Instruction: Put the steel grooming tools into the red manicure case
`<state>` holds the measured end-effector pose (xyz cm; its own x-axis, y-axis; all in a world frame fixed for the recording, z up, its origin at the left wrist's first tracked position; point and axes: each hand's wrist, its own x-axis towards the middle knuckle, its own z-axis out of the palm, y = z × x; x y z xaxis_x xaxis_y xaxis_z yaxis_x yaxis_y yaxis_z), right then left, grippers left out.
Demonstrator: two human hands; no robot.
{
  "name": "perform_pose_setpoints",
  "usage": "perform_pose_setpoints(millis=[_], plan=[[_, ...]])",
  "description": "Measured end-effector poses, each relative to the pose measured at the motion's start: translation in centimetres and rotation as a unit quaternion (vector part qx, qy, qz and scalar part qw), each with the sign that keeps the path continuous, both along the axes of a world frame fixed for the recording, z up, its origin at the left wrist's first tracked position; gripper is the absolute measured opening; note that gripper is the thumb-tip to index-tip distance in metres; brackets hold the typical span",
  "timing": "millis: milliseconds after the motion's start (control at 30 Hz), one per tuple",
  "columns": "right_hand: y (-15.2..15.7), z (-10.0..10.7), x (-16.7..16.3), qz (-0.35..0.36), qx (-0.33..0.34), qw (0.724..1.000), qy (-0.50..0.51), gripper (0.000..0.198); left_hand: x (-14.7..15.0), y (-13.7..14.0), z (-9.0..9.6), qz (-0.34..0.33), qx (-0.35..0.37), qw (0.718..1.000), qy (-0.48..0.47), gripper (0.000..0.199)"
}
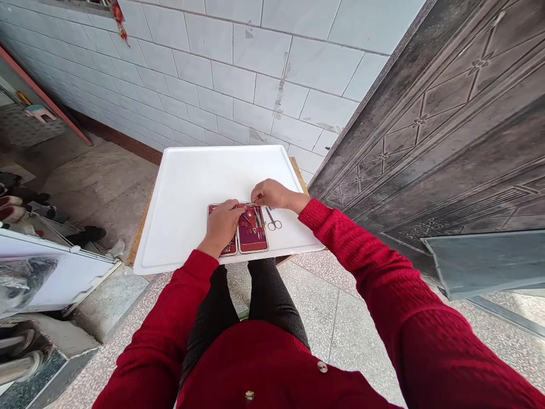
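Observation:
An unfolded manicure case [254, 245] with a dark red lining and a metal rim lies on the white tray [204, 165]. Several slim metal tools sit in its right half. My left hand [222, 222] lies over the left half and grips the case, its thumb reaching across the middle fold. At the far right corner of the case, my right hand [275, 195] has thumb and fingers pinched together; what is between them is too small to make out. Small scissors [273, 223] with round finger loops rest on the tray just right of the case, below my right hand.
Under the tray shows the edge of a wooden table [142, 227]. A tiled wall [238, 79] rises behind it, and a dark patterned metal door [409, 136] stands close on the right. To the left is a white cabinet-like box [76, 272] with shoes beyond it.

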<state>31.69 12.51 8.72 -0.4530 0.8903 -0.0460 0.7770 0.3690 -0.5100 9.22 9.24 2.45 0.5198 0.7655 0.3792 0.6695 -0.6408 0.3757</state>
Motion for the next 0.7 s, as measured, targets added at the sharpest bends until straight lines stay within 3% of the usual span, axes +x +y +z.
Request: perform_pose_setpoints(millis=[200, 700], plan=[[0.0, -0.3, 0.2, -0.043, -0.101, 0.992, 0.067, 0.012, 0.1, 0.2, -0.3, 0.000, 0.006, 1.000, -0.004, 0.032], [0.0, -3.0, -0.2, -0.047, -0.051, 0.980, 0.185, 0.005, 0.1, 0.3, 0.2, -0.002, 0.011, 1.000, 0.008, 0.036]])
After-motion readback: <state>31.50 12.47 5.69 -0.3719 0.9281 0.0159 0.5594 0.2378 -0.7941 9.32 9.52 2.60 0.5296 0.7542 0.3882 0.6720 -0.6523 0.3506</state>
